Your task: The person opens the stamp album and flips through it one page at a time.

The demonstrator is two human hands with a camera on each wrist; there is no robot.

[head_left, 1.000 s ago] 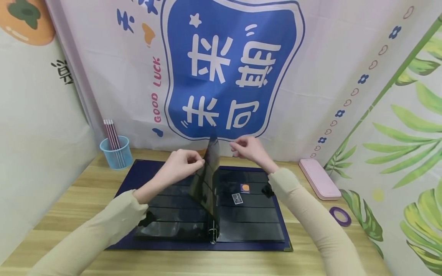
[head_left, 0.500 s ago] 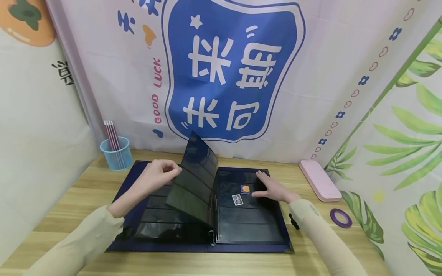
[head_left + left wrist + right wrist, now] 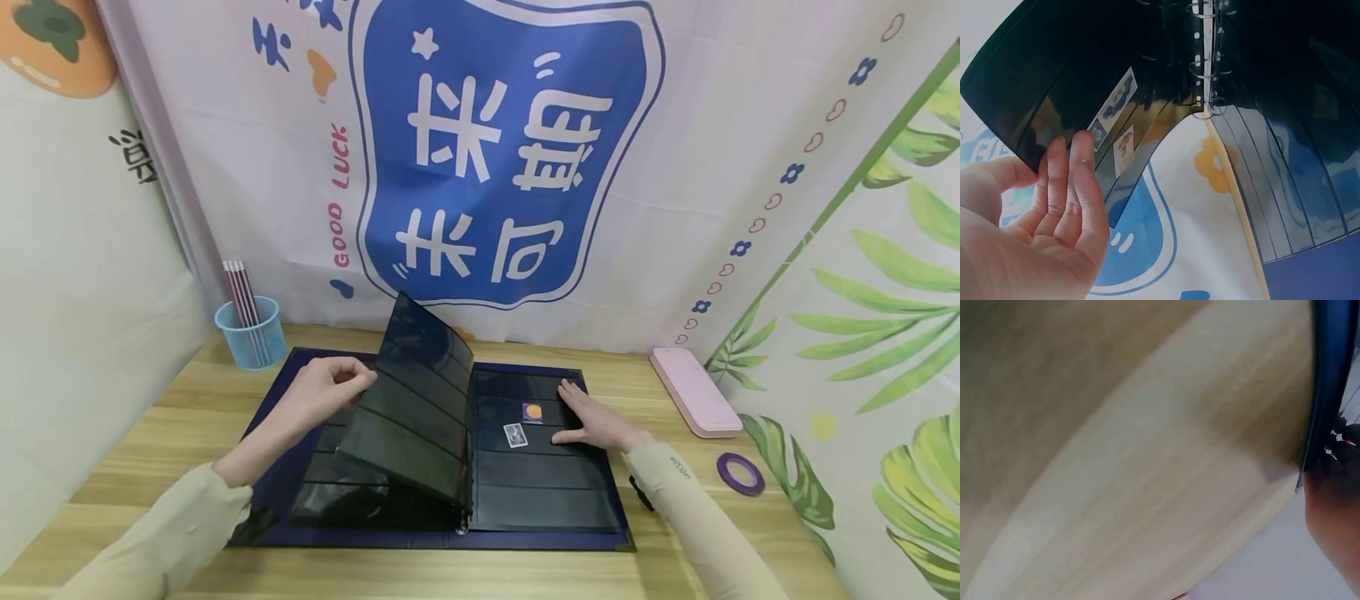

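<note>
A ring-bound stamp album with a dark blue cover [image 3: 525,540] lies spread on the table. My left hand [image 3: 322,392] pinches the outer edge of a raised black page [image 3: 420,392], thumb on one side and fingers on the other. In the left wrist view, stamps [image 3: 1120,97] show in the strips on that page's face. My right hand [image 3: 598,423] rests with fingers spread on the right-hand page [image 3: 543,504]. Left of its fingers are an orange-and-purple stamp [image 3: 532,412] and a black-and-white stamp [image 3: 516,435]. The right wrist view shows that hand only partly, at the album's edge.
A blue cup [image 3: 252,342] of pencils stands at the back left of the wooden table [image 3: 165,425]. On the right lie a pink case [image 3: 696,392] and a purple tape roll [image 3: 740,474]. Printed cloth hangs behind.
The page, upright a second ago, now leans left, drawn over by my left hand. My right hand has come down from the air beside it onto the right-hand page.
</note>
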